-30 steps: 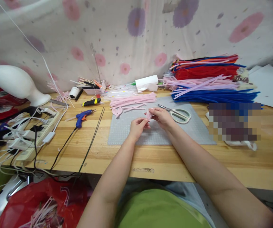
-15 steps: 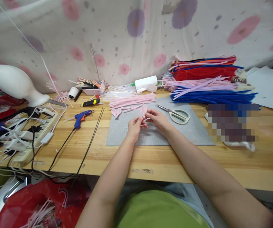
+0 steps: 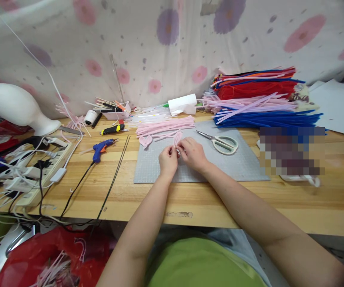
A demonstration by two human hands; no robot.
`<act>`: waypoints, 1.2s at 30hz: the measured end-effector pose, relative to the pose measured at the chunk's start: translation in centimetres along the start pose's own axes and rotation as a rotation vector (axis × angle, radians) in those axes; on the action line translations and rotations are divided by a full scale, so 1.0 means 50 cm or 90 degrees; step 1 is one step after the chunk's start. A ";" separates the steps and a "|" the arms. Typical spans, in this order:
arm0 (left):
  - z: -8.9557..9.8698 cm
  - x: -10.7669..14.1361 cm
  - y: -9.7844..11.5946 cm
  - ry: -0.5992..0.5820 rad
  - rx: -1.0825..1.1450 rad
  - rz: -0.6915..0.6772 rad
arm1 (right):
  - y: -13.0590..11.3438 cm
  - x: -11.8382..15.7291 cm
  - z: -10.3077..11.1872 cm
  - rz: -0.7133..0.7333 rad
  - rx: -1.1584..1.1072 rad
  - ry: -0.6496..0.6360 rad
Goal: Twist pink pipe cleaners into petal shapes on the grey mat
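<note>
Pink fuzzy loop [image 3: 177,137], base pinched by left grip [image 3: 168,161] and right grip [image 3: 193,153] over the mat [image 3: 228,170] — seemingly part-formed; one shaped piece [image 3: 145,142] lies at ten o'clock, unbent stems [image 3: 166,126] at eleven.

On my screen I count one left hand [image 3: 168,162] and one right hand [image 3: 194,154], two in all, with one pink loop [image 3: 177,138] between them. One pink heart shape [image 3: 145,142] lies on one gray mat [image 3: 148,169]. I see one pair of scissors [image 3: 215,140], one blue glue gun [image 3: 100,151], one yellow and black cutter [image 3: 112,129] and two thin dark sticks [image 3: 113,175]. I also find one white head shape [image 3: 13,105], one white roll [image 3: 182,104], one power strip [image 3: 52,170] and one red bag [image 3: 16,257]. There is one bunch of blue fuzzy stems [image 3: 267,119]; I can't tell how many are in it. I see one wooden surface [image 3: 220,203].
</note>
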State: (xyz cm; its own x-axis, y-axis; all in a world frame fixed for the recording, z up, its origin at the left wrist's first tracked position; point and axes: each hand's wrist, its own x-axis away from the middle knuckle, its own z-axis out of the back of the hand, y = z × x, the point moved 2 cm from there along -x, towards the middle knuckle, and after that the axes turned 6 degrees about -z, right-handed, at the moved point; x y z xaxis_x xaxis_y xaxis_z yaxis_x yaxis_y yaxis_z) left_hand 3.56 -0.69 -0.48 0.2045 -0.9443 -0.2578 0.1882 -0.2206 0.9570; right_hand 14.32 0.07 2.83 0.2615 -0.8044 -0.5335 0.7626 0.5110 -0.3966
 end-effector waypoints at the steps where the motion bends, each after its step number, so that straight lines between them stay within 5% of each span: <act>1: 0.001 0.000 -0.001 -0.001 -0.012 -0.005 | -0.002 0.000 0.000 0.016 0.022 -0.006; 15: 0.018 -0.001 0.037 -0.133 -0.267 -0.123 | 0.013 -0.004 -0.007 0.182 0.143 -0.029; 24: 0.019 -0.002 0.032 -0.172 -0.291 -0.181 | 0.026 -0.010 -0.001 0.114 0.143 -0.043; 36: 0.005 0.006 0.024 -0.170 -0.246 -0.122 | 0.040 -0.016 0.015 0.075 -0.002 -0.081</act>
State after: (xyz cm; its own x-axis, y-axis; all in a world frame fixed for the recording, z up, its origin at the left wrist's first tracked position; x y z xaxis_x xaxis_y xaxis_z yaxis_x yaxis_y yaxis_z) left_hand 3.61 -1.30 0.64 -0.1115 -0.9362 -0.3332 0.5499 -0.3374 0.7640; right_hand 16.10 1.52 3.04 0.4215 -0.7711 -0.4772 0.7211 0.6041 -0.3392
